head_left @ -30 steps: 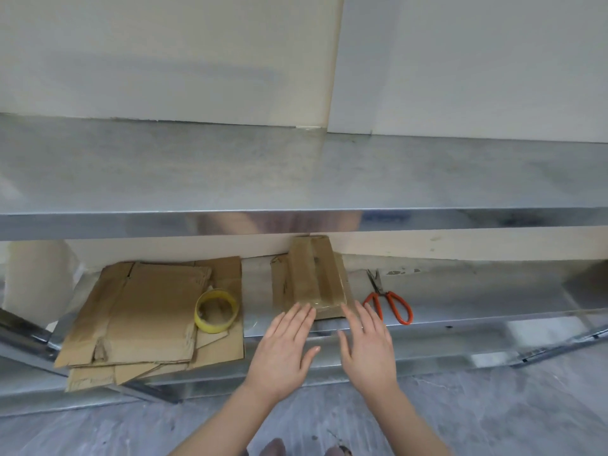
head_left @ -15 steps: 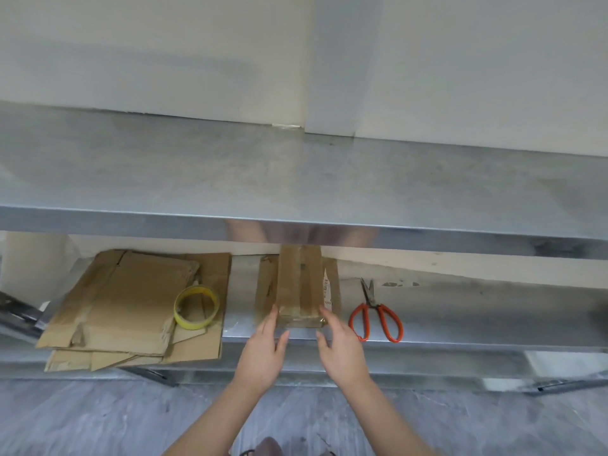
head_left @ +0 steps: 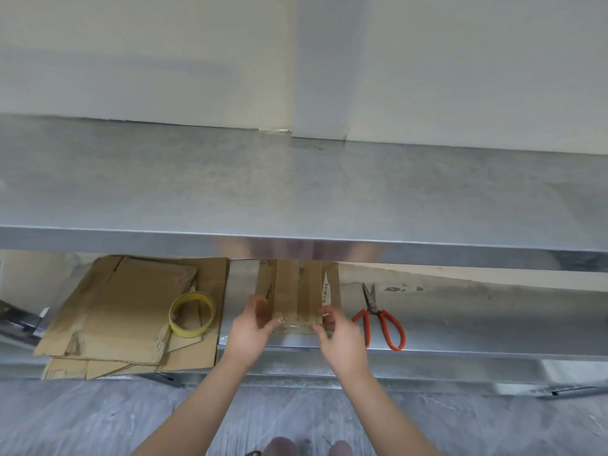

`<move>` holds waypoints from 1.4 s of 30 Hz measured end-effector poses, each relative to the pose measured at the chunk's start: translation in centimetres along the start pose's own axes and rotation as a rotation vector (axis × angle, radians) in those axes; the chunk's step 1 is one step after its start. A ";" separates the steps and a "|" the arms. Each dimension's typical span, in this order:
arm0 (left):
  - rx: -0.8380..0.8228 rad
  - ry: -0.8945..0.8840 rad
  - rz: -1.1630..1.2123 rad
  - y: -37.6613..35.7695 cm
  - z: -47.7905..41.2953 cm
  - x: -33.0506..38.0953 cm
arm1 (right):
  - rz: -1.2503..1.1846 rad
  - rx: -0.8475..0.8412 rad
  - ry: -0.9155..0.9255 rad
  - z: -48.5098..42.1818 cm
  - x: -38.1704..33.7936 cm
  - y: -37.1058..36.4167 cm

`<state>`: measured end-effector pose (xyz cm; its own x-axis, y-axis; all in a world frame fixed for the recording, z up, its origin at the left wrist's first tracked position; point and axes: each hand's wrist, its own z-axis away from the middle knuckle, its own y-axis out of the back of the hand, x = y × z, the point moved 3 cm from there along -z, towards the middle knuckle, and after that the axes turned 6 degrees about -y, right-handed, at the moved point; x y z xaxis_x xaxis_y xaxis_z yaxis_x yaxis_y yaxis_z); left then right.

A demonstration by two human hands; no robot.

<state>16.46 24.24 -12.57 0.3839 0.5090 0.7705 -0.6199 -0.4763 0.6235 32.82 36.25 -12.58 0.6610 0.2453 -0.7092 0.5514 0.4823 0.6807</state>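
A small taped cardboard box [head_left: 297, 292] lies on the lower metal shelf [head_left: 460, 324], its far end hidden under the upper shelf. My left hand [head_left: 251, 330] grips the box's near left corner, thumb on the front edge and fingers curled along the left side. At the near right corner my right hand [head_left: 339, 334] holds the box, fingers curled against its right side. A white barcode label sticks out on the box's right.
Flattened cardboard sheets [head_left: 131, 307] lie stacked at the left of the lower shelf, with a yellow tape roll [head_left: 191, 313] on them. Orange-handled scissors [head_left: 381, 319] lie right of the box. The upper metal shelf [head_left: 296, 192] overhangs. Grey floor lies below.
Both hands went from resting flat at the box's near end to gripping its two near corners. The camera has shifted, so the shelves sit lower and further right in view.
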 end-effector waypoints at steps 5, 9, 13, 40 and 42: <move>0.005 -0.450 -0.223 0.5 0.6 0.7 | 0.008 -0.013 0.010 0.1 0.5 0.0; -0.116 -0.428 -0.206 0.7 1.5 -0.4 | 0.001 -0.101 0.001 0.1 1.0 0.2; -0.121 -0.414 -0.196 0.5 0.4 0.3 | 0.025 -0.141 0.029 -0.4 0.8 0.8; -0.189 -0.262 0.025 0.4 -1.0 0.6 | -0.044 -0.104 -0.011 -0.5 -0.1 0.3; -0.182 -0.251 0.067 -0.3 0.8 0.6 | -0.045 -0.050 -0.040 0.3 0.4 0.2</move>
<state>17.42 24.15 -12.22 0.4808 0.2774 0.8318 -0.7530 -0.3554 0.5538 33.37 36.16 -12.66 0.6568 0.1892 -0.7300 0.5551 0.5339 0.6378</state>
